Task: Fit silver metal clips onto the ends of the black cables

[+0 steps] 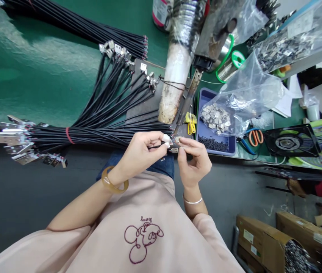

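At the bench's front edge, my left hand (146,149) pinches the end of a black cable (155,146), with white covers on its fingertips. Close beside it, my right hand (194,159) is closed with thumb and finger on a small metal connector (177,140) at the cable's end. Fingers partly hide where the two meet. Just above my fingertips, a soldering iron (188,96) points down. Left of my hands lies a bundle of black cables (101,135), tied with a red band (69,135) and bearing metal plugs (13,138) at its far end.
A blue tray (200,110) holds metal shells (216,118) and small black parts (213,144). A foil-wrapped tube (175,68) hangs over the bench. Solder spools (230,66), a yellow cutter (191,124), pliers (255,137) and a fan (291,142) sit around. Cardboard boxes (259,237) stand lower right.
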